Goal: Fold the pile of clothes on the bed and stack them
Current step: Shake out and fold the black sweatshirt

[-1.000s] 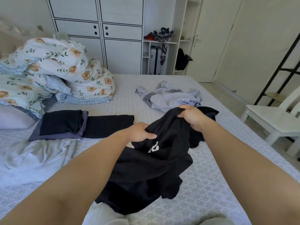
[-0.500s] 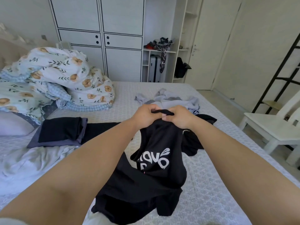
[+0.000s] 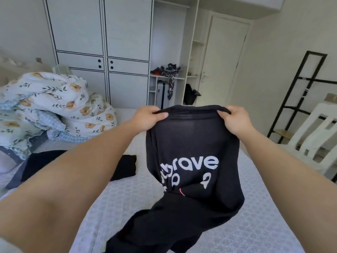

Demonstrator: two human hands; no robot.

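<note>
Two bare hands hold one black T-shirt point(image 3: 193, 152) up over the bed point(image 3: 127, 207), and the scene reads from the left edge across. At far left a heaped floral duvet point(image 3: 60, 99) lies on the bed, running out of frame at the left edge. Below it sit folded dark clothes point(image 3: 125, 167), mostly hidden behind the left forearm, so how many pieces lie there cannot be told. Behind stands a white wardrobe point(image 3: 102, 42) with its doors closed. The left hand point(image 3: 147, 118) has fingers curled round the shirt's upper edge, thumb pressed on the front of the cloth. The shirt hangs between the hands, white lettering facing the camera; "rave" is readable, while the letters before it and the line beneath are crumpled and cannot be made out. Its lower part bunches on the bed and is cut off by the bottom of the frame. Behind the shirt's top edge an open shelf unit point(image 3: 171, 77) holds a patterned scarf point(image 3: 171, 75) draped over its shelf beside something red, with a grey suitcase point(image 3: 161, 95) in the compartment below and a black bag point(image 3: 190, 96) to its right, each partly hidden by the shirt. The right hand point(image 3: 235, 121) grips the other end of that edge, fingers folded over it. Further right stand a closed door point(image 3: 222, 61), a black metal frame point(image 3: 300, 92) and a white chair point(image 3: 317, 132), cut off at the right edge.
</note>
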